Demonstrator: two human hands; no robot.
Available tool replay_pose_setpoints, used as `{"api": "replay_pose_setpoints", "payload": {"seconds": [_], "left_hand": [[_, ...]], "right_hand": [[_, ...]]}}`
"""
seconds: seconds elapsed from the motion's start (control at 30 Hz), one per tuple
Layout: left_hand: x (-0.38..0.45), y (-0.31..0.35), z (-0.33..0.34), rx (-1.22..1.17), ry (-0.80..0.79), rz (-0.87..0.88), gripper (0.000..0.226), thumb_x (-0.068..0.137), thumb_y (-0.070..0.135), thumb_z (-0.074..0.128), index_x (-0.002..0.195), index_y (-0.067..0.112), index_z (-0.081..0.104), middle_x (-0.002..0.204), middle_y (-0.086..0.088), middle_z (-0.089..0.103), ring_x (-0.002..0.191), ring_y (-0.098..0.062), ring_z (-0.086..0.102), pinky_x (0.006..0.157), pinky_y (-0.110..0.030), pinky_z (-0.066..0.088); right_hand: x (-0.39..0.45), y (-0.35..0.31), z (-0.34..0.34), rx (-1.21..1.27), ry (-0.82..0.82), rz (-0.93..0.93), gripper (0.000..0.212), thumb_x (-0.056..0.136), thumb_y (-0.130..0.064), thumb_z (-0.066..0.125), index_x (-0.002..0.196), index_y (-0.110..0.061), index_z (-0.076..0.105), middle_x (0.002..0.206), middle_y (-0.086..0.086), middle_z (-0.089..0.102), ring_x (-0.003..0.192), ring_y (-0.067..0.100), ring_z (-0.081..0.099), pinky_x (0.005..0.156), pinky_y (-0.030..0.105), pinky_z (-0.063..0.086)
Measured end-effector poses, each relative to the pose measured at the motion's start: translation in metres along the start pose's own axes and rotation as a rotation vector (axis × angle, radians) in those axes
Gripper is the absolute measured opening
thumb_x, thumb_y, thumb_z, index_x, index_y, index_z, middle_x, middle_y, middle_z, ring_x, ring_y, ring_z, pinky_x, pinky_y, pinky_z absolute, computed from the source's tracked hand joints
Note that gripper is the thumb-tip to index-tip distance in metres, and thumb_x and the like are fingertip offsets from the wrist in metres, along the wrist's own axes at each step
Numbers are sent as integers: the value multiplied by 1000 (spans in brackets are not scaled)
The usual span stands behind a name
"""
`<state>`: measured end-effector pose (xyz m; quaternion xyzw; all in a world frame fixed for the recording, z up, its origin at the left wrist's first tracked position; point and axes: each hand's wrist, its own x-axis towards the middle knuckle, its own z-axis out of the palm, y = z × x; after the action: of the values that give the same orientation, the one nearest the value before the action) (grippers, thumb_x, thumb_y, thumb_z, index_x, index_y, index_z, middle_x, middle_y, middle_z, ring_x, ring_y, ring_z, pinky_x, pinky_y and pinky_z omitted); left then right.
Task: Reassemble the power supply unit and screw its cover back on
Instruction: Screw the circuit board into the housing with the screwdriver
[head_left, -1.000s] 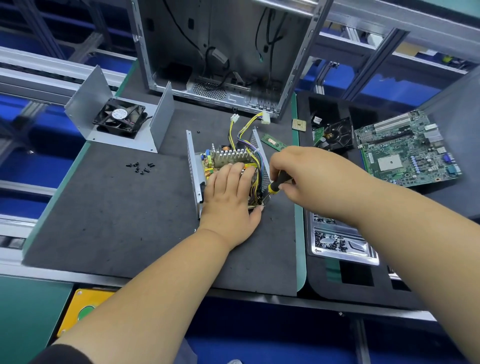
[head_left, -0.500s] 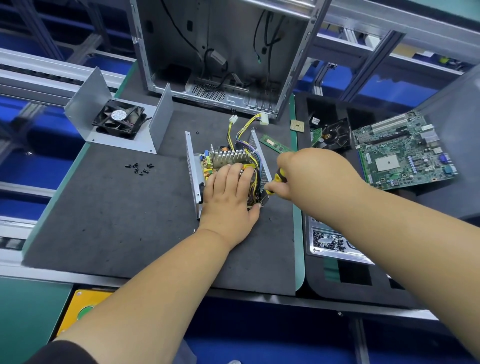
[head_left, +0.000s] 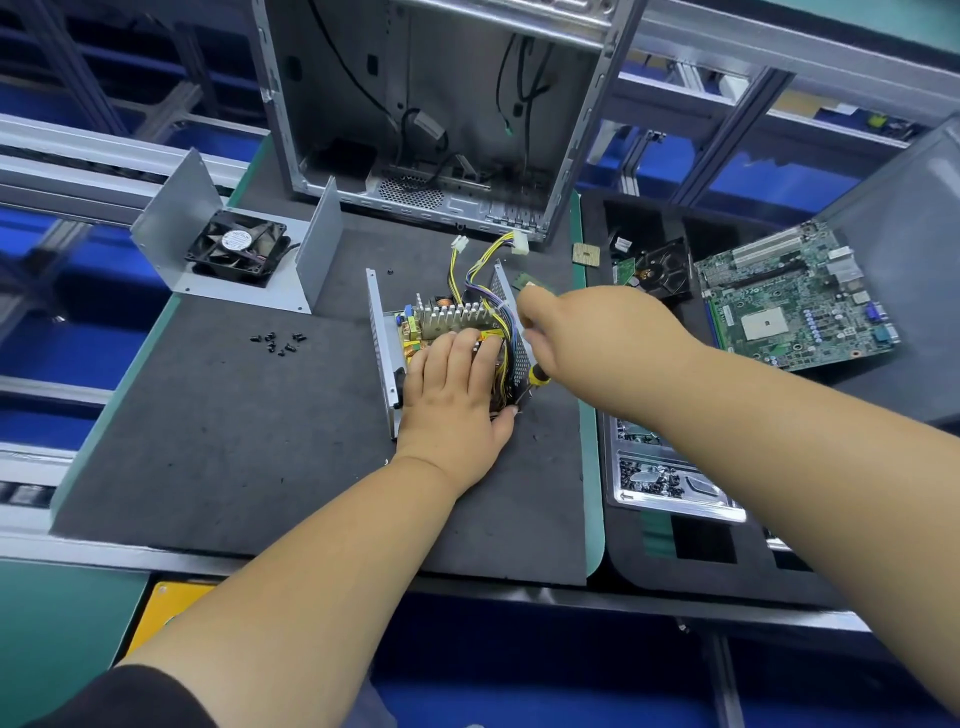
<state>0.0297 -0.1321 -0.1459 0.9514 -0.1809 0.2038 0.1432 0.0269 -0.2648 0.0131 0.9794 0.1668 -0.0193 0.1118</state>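
Observation:
The open power supply unit (head_left: 387, 338) lies on the dark foam mat, its circuit board, heatsink and yellow wires exposed. My left hand (head_left: 452, 395) presses flat on the board inside the metal base. My right hand (head_left: 597, 338) grips a screwdriver (head_left: 537, 378) with a yellow and black handle, its tip at the unit's near right corner. The bent metal cover (head_left: 171, 234) with a black fan (head_left: 236, 248) stands to the far left. Several black screws (head_left: 278, 343) lie loose on the mat between cover and unit.
An empty computer case (head_left: 431, 104) stands upright behind the unit. To the right lie a CPU chip (head_left: 586, 254), a cooler fan (head_left: 667, 270), a green motherboard (head_left: 795, 296) and a metal tray of screws (head_left: 670, 478). The mat's front edge is near me.
My right hand has shifted up and slightly left along the unit's right wall, tilting the screwdriver so more of its handle shows. My left hand stays pressed on the board.

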Motion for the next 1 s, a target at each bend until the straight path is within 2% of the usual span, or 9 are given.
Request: {"api": "replay_pose_setpoints", "payload": {"seconds": [0.1,0.27,0.37,0.43,0.57,0.67,0.8,0.93,1.0], "left_hand": [[0,0,0,-10,-3,-3,79,69,46,76,135,10,53,136,-12,53,127,-29,31,110,-46,18],[-1,-1,-1,-33,-62,-7,83,68,51,70,139,13,45,141,-9,47,130,-29,29,112,-46,18],[-1,-2,-2,-44,-72,-4,85,67,50,69,139,15,41,141,-9,46,130,-29,29,113,-45,16],[-2,-2,-1,-43,-69,-4,86,66,50,70,139,15,40,141,-9,47,130,-29,29,112,-45,16],[-2,-2,0,-39,-60,-2,86,67,50,70,139,15,40,141,-9,47,130,-29,30,112,-45,16],[-2,-2,1,-37,-57,1,86,67,50,71,139,14,41,141,-9,48,130,-29,29,112,-46,15],[-1,-2,1,-29,-54,8,85,68,50,69,139,15,38,141,-10,47,129,-29,29,111,-46,16],[-2,-2,0,-34,-52,11,86,69,50,69,139,15,35,141,-11,48,129,-30,29,111,-46,17],[-2,-2,0,-35,-48,8,86,68,50,69,139,15,35,140,-10,48,129,-30,29,111,-46,16]], "right_hand": [[-1,-4,-1,26,-20,39,21,96,-35,41,94,-17,31,62,-3,35,59,29,42,50,31,28],[2,-3,-8,43,-138,-17,28,88,-16,57,90,-17,29,65,-4,35,58,22,42,52,32,31],[2,-3,-8,2,-154,29,31,93,-28,60,89,-18,31,65,-4,32,67,26,43,54,32,33],[0,-3,-4,-68,-126,58,31,96,-43,52,89,-19,33,63,-3,28,64,26,40,50,29,28],[-2,-5,4,-163,-40,102,32,99,-47,39,86,-18,42,61,-4,30,59,23,39,47,25,17],[-3,-4,3,-33,-19,78,29,92,-44,46,87,-18,34,63,-5,33,63,26,41,49,27,23],[-8,-3,2,59,-65,-55,31,89,-22,57,91,-19,25,74,-3,39,71,28,47,56,34,39],[-15,-8,9,43,-10,8,37,96,-33,56,90,-19,22,67,-4,31,63,28,42,54,33,37],[-17,-11,13,64,16,44,37,97,-38,54,90,-19,23,68,-3,37,62,28,41,53,32,36]]}}
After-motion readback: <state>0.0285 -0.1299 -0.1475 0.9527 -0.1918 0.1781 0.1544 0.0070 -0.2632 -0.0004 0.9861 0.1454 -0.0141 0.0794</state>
